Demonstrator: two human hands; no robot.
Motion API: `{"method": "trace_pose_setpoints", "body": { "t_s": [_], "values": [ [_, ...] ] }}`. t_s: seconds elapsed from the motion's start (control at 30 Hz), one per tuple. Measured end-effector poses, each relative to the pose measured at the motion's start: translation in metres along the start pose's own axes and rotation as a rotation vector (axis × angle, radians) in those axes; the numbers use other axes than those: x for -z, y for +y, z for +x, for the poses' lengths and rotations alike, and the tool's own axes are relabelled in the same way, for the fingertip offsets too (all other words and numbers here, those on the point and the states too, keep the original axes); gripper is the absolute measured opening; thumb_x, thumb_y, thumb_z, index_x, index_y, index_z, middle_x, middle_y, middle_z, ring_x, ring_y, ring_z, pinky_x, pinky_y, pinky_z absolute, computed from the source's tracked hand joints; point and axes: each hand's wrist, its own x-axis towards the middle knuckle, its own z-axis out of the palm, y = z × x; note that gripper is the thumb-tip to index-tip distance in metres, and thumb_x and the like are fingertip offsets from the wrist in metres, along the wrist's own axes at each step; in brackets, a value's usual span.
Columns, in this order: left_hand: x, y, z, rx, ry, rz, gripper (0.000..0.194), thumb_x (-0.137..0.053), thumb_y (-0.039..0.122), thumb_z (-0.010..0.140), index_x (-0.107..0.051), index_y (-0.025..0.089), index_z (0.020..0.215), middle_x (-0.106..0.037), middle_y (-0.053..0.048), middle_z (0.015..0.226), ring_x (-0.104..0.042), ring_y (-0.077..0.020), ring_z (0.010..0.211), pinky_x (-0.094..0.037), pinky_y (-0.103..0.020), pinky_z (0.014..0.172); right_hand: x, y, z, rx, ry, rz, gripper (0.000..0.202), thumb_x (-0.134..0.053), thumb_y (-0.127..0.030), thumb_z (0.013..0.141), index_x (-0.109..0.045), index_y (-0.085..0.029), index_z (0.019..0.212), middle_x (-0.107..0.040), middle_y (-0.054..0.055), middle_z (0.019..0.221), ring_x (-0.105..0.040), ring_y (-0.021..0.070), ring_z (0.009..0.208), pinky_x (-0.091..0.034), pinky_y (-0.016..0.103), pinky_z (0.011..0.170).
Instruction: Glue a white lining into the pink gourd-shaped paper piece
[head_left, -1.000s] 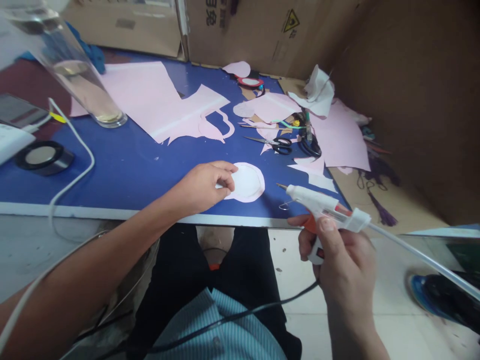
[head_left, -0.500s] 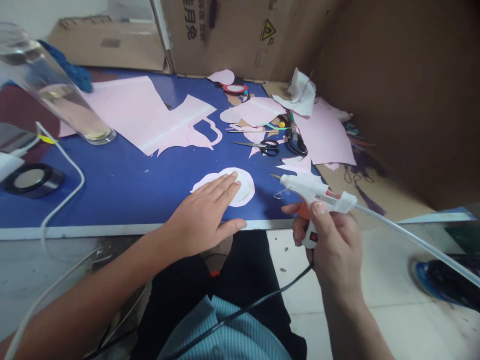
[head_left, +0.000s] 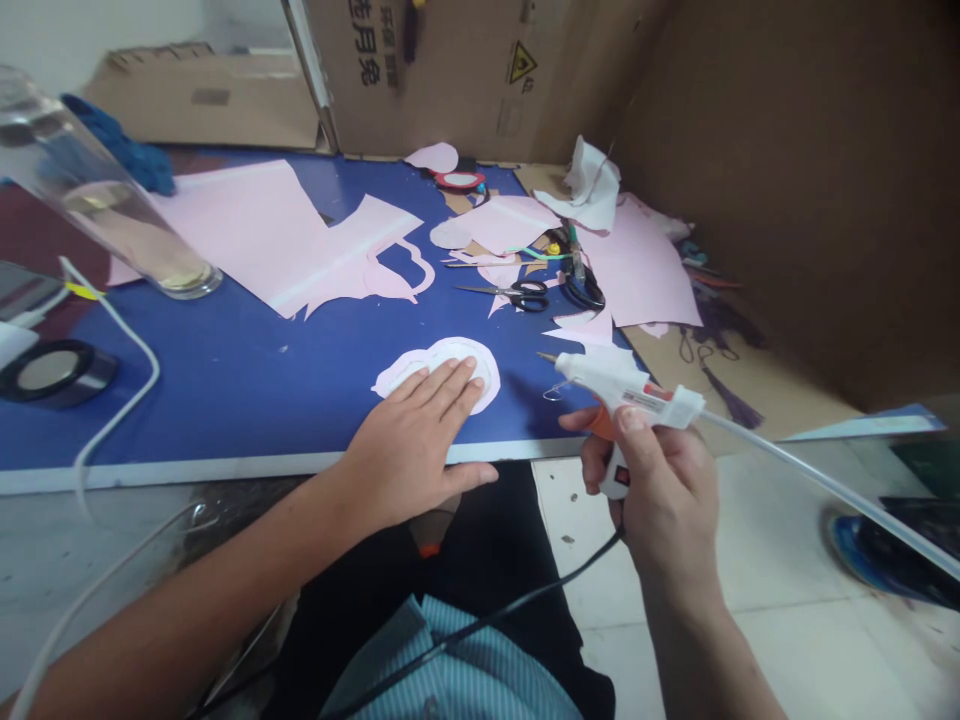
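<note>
My left hand (head_left: 420, 425) lies flat with fingers stretched out on a white, pink-edged paper cutout (head_left: 486, 368) near the table's front edge. The palm and fingers cover part of the cutout, which has a rounded, gourd-like outline. In my right hand (head_left: 660, 465) is a white hot glue gun (head_left: 607, 378) with an orange trigger, its nozzle pointing left, to the right of the cutout. A long glue stick (head_left: 810, 483) sticks out of its back end, and a thin strand of glue hangs under the nozzle.
Black-handled scissors (head_left: 527, 294) lie beyond the cutout among pink paper scraps. A large pink sheet (head_left: 247, 225) is at the back left, near a clear bottle (head_left: 180, 270) with liquid. Black tape (head_left: 56, 372) and a white cable (head_left: 154, 365) are on the left. Cardboard (head_left: 465, 80) stands behind.
My left hand has shifted slightly over the cutout, its fingers now lower on it. The glue gun stays in my right hand at nearly the same place. The whole view has moved a little.
</note>
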Motion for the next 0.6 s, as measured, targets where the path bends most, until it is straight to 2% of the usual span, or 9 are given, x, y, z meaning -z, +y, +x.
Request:
{"method": "trace_pose_setpoints", "body": {
  "t_s": [0.1,0.47,0.6],
  "values": [
    [0.0007,0.0025,0.0013,0.012,-0.009,0.016,0.097,-0.060,0.075,0.101,-0.040,0.013,0.173,-0.031,-0.019,0.182,-0.029,-0.0357,0.170,-0.020,-0.053,0.141,0.0010,0.0026,0.0006,0.012,0.001,0.013,0.040,-0.068,-0.055,0.104,-0.079,-0.017,0.102,-0.061,0.001,0.060,-0.054,0.0154,0.051,-0.035,0.027,0.040],
    [-0.0014,0.0077,0.0039,-0.009,-0.018,0.042,0.093,-0.057,0.075,0.103,-0.041,0.015,0.173,-0.030,-0.014,0.182,-0.029,-0.0343,0.171,-0.021,-0.053,0.140,-0.0008,0.0009,0.0017,0.023,0.005,-0.021,0.044,-0.066,-0.057,0.106,-0.080,-0.017,0.095,-0.055,0.000,0.054,-0.052,0.0167,0.048,-0.039,0.029,0.040],
    [-0.0034,0.0099,0.0048,-0.005,-0.010,0.044,0.094,-0.057,0.074,0.104,-0.040,0.014,0.173,-0.029,-0.014,0.183,-0.029,-0.0338,0.171,-0.019,-0.053,0.141,-0.0024,-0.0014,0.0029,0.025,0.010,-0.014,0.044,-0.067,-0.059,0.105,-0.079,-0.017,0.098,-0.059,0.001,0.059,-0.052,0.0154,0.049,-0.036,0.028,0.039]
  ]
}}
